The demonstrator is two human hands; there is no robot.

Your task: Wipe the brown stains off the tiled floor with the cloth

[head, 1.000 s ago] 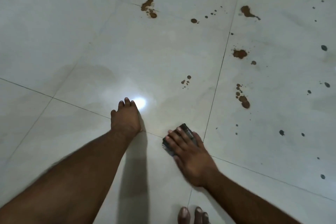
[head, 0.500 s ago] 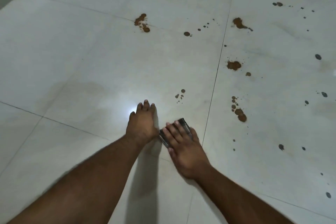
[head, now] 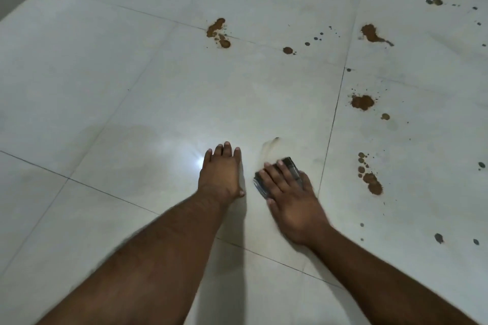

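The cloth (head: pixel 286 173), a small dark folded pad, lies flat on the tiled floor (head: pixel 132 87) low in the middle of the view, pinned under the straight, spread fingers of the right hand (head: pixel 290 198), which presses down on it rather than curling round it. Just off the cloth at about 11 o'clock runs a faint brownish smear (head: pixel 269 145), so the step in hand looks like a scrubbing stroke over one spot that is nearly gone but not fully lifted. The left hand (head: pixel 220 174) sits just beside the cloth at 9 o'clock, palm down and fingers extended on the tile, bearing weight and holding nothing. Further out, the work is mostly ahead: a trail of brown drops (head: pixel 369 177) waits near the cloth at 3 o'clock across the grout line, a splat (head: pixel 362 102) lies at 1 o'clock, and larger blotches (head: pixel 217 33) and (head: pixel 371 33) sit well apart at 12 and 1 o'clock. The next move likely calls for one more firm pass over the smear, then sliding the cloth rightward over the grout line to the drop trail, keeping flat pressure so the mess is lifted and not spread.
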